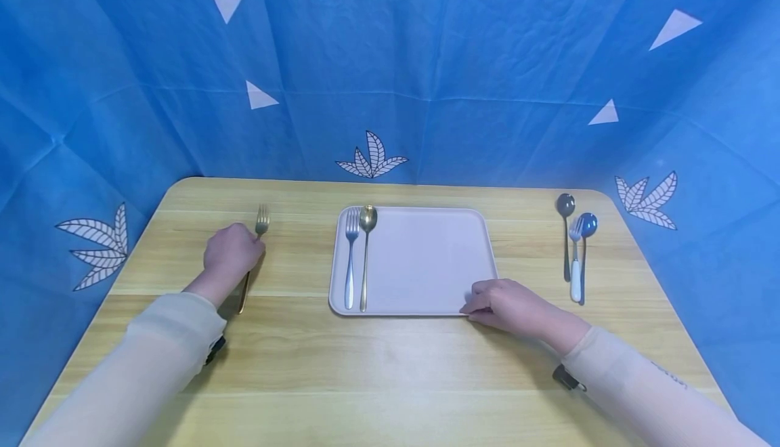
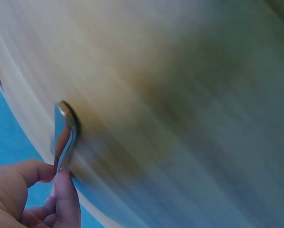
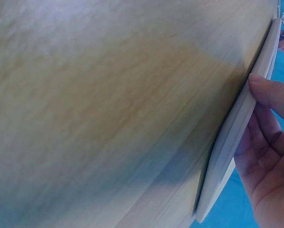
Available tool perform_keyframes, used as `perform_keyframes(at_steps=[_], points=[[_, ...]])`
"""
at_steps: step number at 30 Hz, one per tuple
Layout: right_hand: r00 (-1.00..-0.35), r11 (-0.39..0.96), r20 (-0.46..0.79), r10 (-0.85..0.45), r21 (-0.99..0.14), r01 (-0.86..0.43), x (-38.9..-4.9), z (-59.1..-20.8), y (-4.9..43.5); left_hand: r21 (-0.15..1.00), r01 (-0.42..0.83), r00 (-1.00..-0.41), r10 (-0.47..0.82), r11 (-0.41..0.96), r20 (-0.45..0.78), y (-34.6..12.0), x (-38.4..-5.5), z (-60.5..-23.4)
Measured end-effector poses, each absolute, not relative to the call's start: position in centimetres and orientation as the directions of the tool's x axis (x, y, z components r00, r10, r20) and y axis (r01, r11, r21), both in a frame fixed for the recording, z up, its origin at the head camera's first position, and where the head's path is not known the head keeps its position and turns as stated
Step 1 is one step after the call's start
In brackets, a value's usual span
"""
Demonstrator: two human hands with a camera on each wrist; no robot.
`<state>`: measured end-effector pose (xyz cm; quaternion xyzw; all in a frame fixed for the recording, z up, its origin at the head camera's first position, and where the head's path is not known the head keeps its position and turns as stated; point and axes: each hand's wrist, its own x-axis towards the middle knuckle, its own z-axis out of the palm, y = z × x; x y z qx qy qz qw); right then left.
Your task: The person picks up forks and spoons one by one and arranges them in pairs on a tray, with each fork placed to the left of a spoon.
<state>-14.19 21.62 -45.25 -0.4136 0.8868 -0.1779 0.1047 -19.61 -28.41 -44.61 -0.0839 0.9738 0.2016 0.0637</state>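
On the left of the table, my left hand [image 1: 233, 252] pinches a gold fork [image 1: 262, 220] by its handle. Its tines point to the back; the handle's end [image 2: 63, 111] sticks out past thumb and finger in the left wrist view. My right hand [image 1: 508, 305] grips the near right corner of a pale tray [image 1: 426, 264], its thumb [image 3: 260, 88] against the outer rim and its fingers on the inner side. Side by side along the tray's left end lie a silver fork [image 1: 350, 257] and a gold spoon [image 1: 366, 250].
At the table's right lie a dark spoon [image 1: 565, 230], a white-handled fork [image 1: 575, 278] and a bluish spoon [image 1: 588, 227], close together, the last two overlapping. A blue patterned curtain [image 1: 390, 40] hangs behind and beside the wooden table [image 1: 378, 372].
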Motion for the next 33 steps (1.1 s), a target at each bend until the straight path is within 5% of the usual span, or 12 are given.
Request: perform_keyframes(at_steps=[33], points=[[-0.633, 0.589, -0.038, -0.773, -0.415, -0.694, -14.4, -45.5, 21.7, 0.411, -0.169, -0.983, -0.120, 0.896, -0.142, -27.8, -20.3, -43.0]])
